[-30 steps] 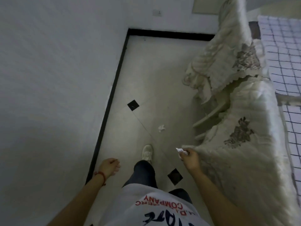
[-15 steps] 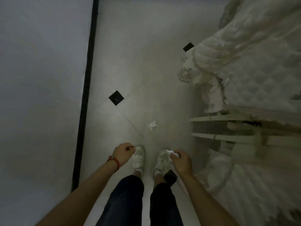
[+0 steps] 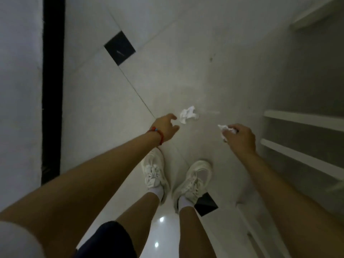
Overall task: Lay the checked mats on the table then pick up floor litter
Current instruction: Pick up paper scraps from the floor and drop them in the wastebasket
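A crumpled white paper scrap [image 3: 188,114] lies on the pale tiled floor in front of my feet. My left hand [image 3: 166,127], with a red bracelet at the wrist, reaches down just left of it, thumb and fingers spread apart and holding nothing, a small gap from the scrap. My right hand [image 3: 240,138] hangs to the right of the scrap and grips a second crumpled white paper [image 3: 226,130], which sticks out past the knuckles. The checked mats and the table are out of view.
A white wall with a black skirting strip [image 3: 53,86] runs along the left. White chair rungs [image 3: 301,120] cross the right side. Black diamond tiles [image 3: 120,48] mark the floor. My white shoes [image 3: 154,170] stand just behind the scrap.
I have bent lower, so the floor is much closer. My left hand has moved forward from beside my shoe to the scrap and spread open. My right hand keeps its paper.
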Demonstrator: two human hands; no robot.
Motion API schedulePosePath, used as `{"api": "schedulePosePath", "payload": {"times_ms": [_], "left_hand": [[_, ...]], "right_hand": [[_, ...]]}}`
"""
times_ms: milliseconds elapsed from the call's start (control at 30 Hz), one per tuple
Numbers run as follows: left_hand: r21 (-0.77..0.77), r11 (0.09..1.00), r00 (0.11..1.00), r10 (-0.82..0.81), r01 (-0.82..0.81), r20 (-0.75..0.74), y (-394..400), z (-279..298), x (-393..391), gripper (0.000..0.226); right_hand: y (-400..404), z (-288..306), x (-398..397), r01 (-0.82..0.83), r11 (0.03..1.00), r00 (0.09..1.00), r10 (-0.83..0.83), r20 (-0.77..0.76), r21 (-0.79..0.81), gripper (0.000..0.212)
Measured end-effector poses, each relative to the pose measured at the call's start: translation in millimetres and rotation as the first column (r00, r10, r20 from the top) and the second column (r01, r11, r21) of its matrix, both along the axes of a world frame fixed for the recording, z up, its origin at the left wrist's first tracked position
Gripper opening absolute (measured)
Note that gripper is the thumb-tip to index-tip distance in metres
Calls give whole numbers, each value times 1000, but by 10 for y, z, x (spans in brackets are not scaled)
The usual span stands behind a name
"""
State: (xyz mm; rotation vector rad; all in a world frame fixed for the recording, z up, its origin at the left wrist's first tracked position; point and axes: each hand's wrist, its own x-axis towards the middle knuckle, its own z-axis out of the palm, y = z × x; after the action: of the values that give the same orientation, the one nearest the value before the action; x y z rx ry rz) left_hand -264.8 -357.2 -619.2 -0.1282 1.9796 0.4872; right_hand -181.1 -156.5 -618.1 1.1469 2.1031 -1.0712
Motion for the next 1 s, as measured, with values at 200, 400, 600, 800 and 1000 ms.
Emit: {"api": "schedulePosePath", "payload": {"times_ms": [200, 400, 600, 800, 1000], "left_hand": [[1, 984, 979, -175, 176, -108, 162, -1250, 83, 54], [3, 981, 932, -184, 194, -313, 400, -1912, 389, 50], [40, 994, 949, -83, 100, -304, 412, -1922, 488, 21], [111, 991, 962, 104, -79, -251, 114, -1050, 524, 24], [168, 950, 905, 305, -265, -296, -292, 270, 266, 20]], "right_hand": [[11, -958, 247, 50, 999, 999, -50, 2, 14, 19], [-208, -1454, 433, 225, 972, 974, -226, -18, -71, 3], [-288, -1479, 471, 215, 975, 976, -217, -26, -65, 2], [-394, -929, 410, 248, 964, 968, -251, -15, -91, 16], [-571, 212, 116, 210, 969, 974, -219, -61, -130, 13]]}}
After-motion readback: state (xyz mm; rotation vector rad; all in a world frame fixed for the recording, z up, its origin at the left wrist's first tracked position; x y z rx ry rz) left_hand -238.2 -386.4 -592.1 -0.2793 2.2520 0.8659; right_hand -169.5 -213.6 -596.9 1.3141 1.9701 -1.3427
